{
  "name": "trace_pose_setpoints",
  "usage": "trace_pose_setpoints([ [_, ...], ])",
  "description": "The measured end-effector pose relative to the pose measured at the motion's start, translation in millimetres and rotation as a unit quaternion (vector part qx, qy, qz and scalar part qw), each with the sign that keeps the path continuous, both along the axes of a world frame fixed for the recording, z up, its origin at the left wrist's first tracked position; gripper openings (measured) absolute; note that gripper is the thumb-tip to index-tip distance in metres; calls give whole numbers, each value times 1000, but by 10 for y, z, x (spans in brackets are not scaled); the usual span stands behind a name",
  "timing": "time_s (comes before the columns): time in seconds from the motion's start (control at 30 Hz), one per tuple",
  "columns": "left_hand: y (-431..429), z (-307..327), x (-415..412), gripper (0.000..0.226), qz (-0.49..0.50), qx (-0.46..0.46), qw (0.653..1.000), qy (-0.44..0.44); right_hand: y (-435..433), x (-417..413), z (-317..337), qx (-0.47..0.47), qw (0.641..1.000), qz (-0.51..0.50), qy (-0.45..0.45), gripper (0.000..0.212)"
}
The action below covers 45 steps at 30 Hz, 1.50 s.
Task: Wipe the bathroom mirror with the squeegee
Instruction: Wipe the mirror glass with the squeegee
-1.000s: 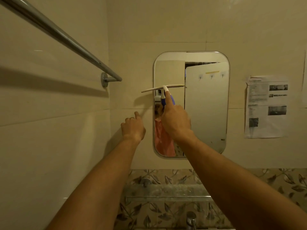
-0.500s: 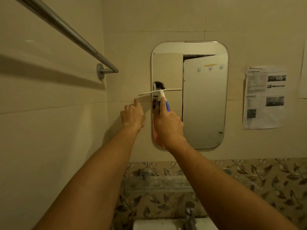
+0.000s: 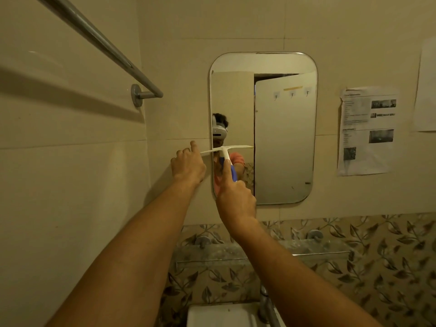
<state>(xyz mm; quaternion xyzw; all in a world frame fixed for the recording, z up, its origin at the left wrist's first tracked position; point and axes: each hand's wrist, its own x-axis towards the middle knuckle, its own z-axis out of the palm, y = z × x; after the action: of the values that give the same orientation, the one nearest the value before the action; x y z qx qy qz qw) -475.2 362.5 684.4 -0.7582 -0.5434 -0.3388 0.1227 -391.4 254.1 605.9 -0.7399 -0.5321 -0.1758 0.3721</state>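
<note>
Squeegee (image 3: 227,151) gripped by raised right hand (image 3: 236,199).

I count one mirror (image 3: 283,138) and one squeegee (image 3: 226,149). There are two hands in view, the left hand (image 3: 187,165) and the right hand (image 3: 236,197). I see one towel bar (image 3: 99,41), two papers on the wall, a printed sheet (image 3: 365,131) and a plain sheet (image 3: 427,90), one glass shelf (image 3: 306,250), one tap (image 3: 265,303) and one sink (image 3: 219,315).
</note>
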Motion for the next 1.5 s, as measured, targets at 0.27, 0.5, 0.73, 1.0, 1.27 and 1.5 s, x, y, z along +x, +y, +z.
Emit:
trace_pose_setpoints([
  [0.27,-6,-105,27,65,-18,-3,1000,13,-63,-15,-342,-13,1000,-5,20,88],
  [0.5,-27,-171,62,70,-15,-11,999,33,-113,-16,-650,-50,998,-17,25,91],
  [0.73,-35,-233,104,62,-14,-6,999,34,-207,2,-885,-60,997,-20,34,88],
  [1.0,-23,-254,123,60,-14,-5,999,39,-292,83,-1093,-88,995,-29,45,83],
  [1.27,-75,-244,157,60,-15,-12,999,45,-423,235,-1216,-123,990,-35,55,78],
  [1.5,-152,-169,218,54,-24,-15,999,41,-747,562,-974,-134,986,-25,93,78],
])
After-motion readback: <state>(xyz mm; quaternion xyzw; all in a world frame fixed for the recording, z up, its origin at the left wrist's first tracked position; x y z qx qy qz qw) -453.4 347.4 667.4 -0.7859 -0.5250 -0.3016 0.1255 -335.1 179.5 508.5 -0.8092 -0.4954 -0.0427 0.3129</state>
